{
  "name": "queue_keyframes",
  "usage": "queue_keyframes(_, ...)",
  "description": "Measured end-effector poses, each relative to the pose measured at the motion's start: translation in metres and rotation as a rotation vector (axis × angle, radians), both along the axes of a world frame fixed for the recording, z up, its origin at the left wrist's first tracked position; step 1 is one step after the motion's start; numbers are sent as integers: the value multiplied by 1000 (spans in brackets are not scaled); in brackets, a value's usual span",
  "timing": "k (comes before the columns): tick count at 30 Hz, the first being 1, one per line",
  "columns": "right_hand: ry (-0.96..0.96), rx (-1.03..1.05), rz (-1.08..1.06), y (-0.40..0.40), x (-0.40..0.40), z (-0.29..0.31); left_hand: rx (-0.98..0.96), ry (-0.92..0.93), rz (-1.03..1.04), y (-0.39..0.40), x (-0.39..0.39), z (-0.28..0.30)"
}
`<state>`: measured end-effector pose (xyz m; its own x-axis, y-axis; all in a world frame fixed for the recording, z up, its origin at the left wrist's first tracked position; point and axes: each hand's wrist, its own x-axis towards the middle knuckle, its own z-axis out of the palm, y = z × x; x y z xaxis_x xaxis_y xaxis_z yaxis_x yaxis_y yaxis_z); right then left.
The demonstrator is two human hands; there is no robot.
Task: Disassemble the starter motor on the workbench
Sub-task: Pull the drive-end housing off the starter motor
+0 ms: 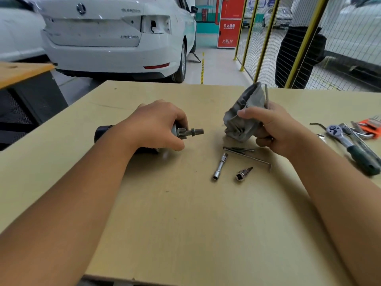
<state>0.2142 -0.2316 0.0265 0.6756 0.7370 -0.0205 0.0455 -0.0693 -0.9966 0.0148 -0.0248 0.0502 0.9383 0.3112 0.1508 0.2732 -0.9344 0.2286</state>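
Red cabinet (229, 21) at 12, "110" legible. Tan bench (185, 213), white car (115, 36) behind. Left hand (156, 124) grips motor (185, 132) at center; right hand (272, 129) holds housing (245, 114) at 2.

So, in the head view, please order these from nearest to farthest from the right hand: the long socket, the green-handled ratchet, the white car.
From the right hand:
1. Long socket, on the bench, just below-left of the hand.
2. Green-handled ratchet, on the bench's right side.
3. White car, beyond the bench, far left.
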Motion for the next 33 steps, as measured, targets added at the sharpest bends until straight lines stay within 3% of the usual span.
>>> queue_keyframes(13,41,-67,-224,3,2,-5,-11,26,-25,2,-2,2)
queue_keyframes(18,126,-101,-378,4,9,-7,-140,29,-14,5,-11,12)
queue_keyframes(28,106,-202,-566,4,16,-7,-348,330,79,63,-49,18)
queue_keyframes(30,37,-189,-678,4,17,-6,-330,293,77,62,-45,16)
queue_keyframes(33,-269,-140,-822,3,14,-2,-303,253,71,62,-42,13)
